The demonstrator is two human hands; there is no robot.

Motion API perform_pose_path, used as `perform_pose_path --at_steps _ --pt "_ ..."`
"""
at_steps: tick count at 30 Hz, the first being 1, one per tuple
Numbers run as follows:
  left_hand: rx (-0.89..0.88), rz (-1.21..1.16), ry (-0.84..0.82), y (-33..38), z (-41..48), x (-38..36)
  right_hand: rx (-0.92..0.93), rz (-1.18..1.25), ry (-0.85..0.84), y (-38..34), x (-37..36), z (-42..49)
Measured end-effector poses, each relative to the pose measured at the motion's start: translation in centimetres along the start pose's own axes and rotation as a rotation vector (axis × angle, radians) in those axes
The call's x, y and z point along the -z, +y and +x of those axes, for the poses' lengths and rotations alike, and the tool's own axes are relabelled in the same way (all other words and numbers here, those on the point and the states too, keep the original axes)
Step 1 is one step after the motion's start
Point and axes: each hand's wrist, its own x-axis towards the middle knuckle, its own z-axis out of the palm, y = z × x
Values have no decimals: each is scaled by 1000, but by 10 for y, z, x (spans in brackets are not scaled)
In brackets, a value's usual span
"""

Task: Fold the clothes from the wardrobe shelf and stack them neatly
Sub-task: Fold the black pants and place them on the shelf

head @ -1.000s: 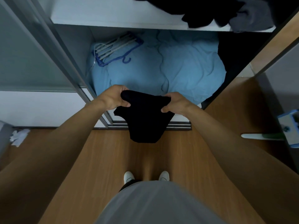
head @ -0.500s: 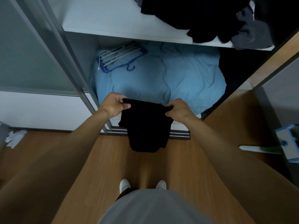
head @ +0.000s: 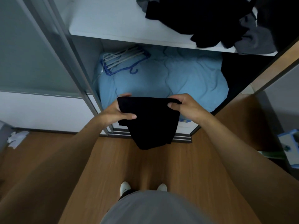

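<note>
A small black garment (head: pixel 150 123) hangs in the air in front of the open wardrobe, folded over at its top edge. My left hand (head: pixel 117 113) grips its left top corner, thumb on the front of the cloth. My right hand (head: pixel 186 107) pinches the right top corner. Its lower part droops toward the wooden floor. On the white wardrobe shelf (head: pixel 113 25) above lies an untidy heap of black clothes (head: pixel 202 20) with a grey garment (head: pixel 255 39) at its right end.
A light blue duvet (head: pixel 178 78) fills the wardrobe's bottom compartment, with blue and white hangers (head: pixel 124 62) on it. The sliding door (head: pixel 32 54) stands at the left. Crumpled white paper (head: pixel 16 139) lies on the floor at left; a blue-and-white box (head: pixel 291 147) sits at right.
Both hands have lifted the black garment a little and stretched its top edge wider. My head has tilted up, so more of the upper shelf shows.
</note>
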Motion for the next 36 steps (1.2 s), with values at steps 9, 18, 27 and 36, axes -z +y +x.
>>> perform_pose_path --at_steps 9,18,27,36 --pt "-88 -146 267 38 18 -50 -44 614 263 33 13 -13" --pt "-75 -206 368 60 9 -15 -161 636 55 35 -28 -13" --pt "-176 -155 704 60 7 -18 -289 1051 -50 -5 -37 6" --pt "131 8 67 -5 -16 -3 -284 1128 -88 8 -15 1"
